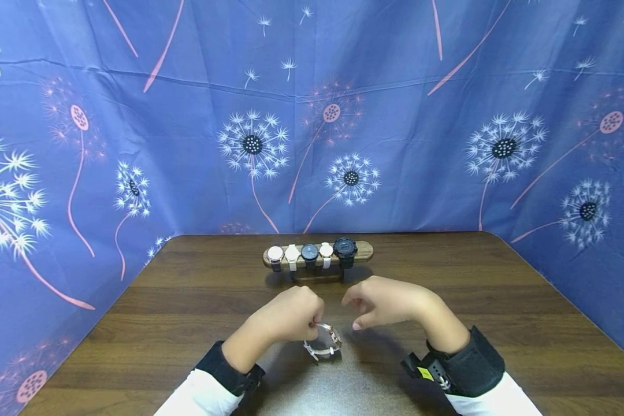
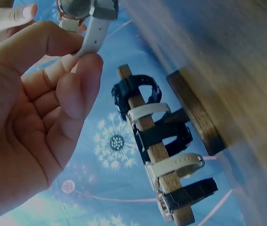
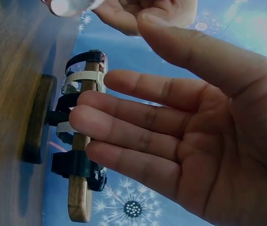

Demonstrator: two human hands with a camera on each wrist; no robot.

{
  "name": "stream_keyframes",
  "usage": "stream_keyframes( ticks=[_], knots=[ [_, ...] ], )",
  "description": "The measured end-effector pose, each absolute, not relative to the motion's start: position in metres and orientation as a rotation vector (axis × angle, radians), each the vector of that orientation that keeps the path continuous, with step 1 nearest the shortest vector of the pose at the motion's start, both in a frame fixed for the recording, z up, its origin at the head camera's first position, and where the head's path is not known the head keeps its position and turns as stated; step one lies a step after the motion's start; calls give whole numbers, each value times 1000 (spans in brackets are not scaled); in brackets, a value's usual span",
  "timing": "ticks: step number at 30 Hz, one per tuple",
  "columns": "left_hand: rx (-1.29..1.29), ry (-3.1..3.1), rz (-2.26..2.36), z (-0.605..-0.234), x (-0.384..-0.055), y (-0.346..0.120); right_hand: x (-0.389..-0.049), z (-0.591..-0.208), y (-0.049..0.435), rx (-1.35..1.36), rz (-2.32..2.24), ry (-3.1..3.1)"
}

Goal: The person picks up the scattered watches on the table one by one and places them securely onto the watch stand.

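Note:
A wristwatch [image 1: 335, 335] with a white strap is held in my left hand [image 1: 289, 315], low over the table in front of me. Thumb and forefinger pinch the strap [image 2: 94, 37], as the left wrist view shows; the dial is partly cut off at the top of that view. To the right of the watch, my right hand [image 1: 390, 300] hovers apart from it and holds nothing. Its fingers [image 3: 142, 115] are spread and nearly straight in the right wrist view. Just the watch's shiny edge [image 3: 67, 6] shows at the top there.
Beyond the hands, a wooden watch stand [image 1: 365, 251] carries several watches side by side. A black chunky watch [image 1: 345, 247] is at its right end, and a dark-strapped one [image 1: 275, 254] at its left. Blue dandelion-print cloth [image 1: 421, 144] hangs behind the brown wooden table [image 1: 187, 306].

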State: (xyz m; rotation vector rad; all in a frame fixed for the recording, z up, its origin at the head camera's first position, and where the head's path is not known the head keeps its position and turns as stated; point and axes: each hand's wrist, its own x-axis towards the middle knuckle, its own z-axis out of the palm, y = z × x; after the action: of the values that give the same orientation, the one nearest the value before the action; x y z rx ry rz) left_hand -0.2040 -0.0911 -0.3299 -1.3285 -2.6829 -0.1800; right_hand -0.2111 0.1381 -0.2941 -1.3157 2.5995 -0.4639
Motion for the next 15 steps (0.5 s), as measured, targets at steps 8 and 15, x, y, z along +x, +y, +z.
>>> stream_keyframes(
  ticks=[8,15],
  knots=[
    [-1326,-2637,-403,-323,-213,-103,-213,-296,138,-1305,-453,2740],
    [-1269,-2592,-595,-321,-220,-109,-216,-296,138,-1249,-466,2936]
  ],
)
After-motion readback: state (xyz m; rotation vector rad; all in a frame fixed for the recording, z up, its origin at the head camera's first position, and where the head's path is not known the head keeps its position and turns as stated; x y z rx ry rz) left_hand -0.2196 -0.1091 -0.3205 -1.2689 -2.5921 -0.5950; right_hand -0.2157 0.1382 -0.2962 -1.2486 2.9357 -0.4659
